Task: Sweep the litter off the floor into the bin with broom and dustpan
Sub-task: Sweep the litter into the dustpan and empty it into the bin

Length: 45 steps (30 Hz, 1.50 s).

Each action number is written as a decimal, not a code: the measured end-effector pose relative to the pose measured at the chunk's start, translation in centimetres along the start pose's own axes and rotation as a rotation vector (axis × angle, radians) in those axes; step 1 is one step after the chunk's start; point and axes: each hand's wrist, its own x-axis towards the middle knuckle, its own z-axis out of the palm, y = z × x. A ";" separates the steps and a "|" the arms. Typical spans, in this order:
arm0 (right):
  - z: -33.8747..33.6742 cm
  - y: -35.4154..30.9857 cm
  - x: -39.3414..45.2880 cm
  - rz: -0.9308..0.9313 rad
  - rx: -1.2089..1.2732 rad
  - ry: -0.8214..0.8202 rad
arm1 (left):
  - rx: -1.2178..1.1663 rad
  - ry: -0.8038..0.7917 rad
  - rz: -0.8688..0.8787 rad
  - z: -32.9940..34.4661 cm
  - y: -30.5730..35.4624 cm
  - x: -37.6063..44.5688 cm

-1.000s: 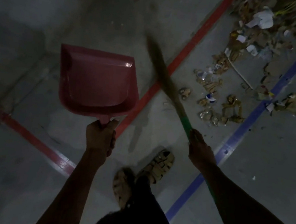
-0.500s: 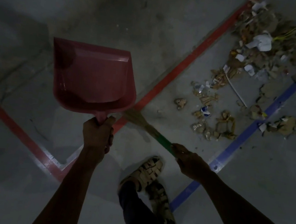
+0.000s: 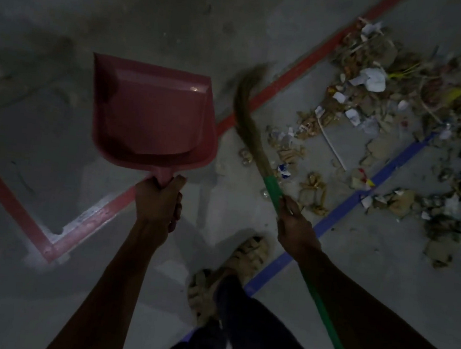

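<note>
While gripping the red dustpan [image 3: 153, 116] by its handle in the left hand [image 3: 159, 204] and the broom [image 3: 257, 146] in the right hand [image 3: 294, 228], stood before sweeping, litter [image 3: 393, 111] beyond the right hand, needing the pan lowered to the floor.

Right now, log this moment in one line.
left hand: holds dustpan, empty | right hand: grips broom | litter: on floor

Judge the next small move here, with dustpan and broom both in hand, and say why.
Probably lower the red plastic dustpan to the grey concrete floor beside the scattered paper and cardboard litter. The left hand holds it raised and empty, while the right hand holds the green-handled straw broom, whose bristles are near the litter's edge.
</note>
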 end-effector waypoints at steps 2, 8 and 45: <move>0.1 2.2 -1.1 -0.115 -0.004 -0.017 | 0.013 -0.008 0.005 1.0 -1.1 -0.8; 1.1 7.4 -3.5 -0.356 -0.102 -0.266 | 0.048 0.011 0.023 3.0 -3.0 -2.1; -10.5 35.3 3.8 0.120 -0.141 0.067 | 0.080 0.050 -0.014 25.8 -8.6 -10.4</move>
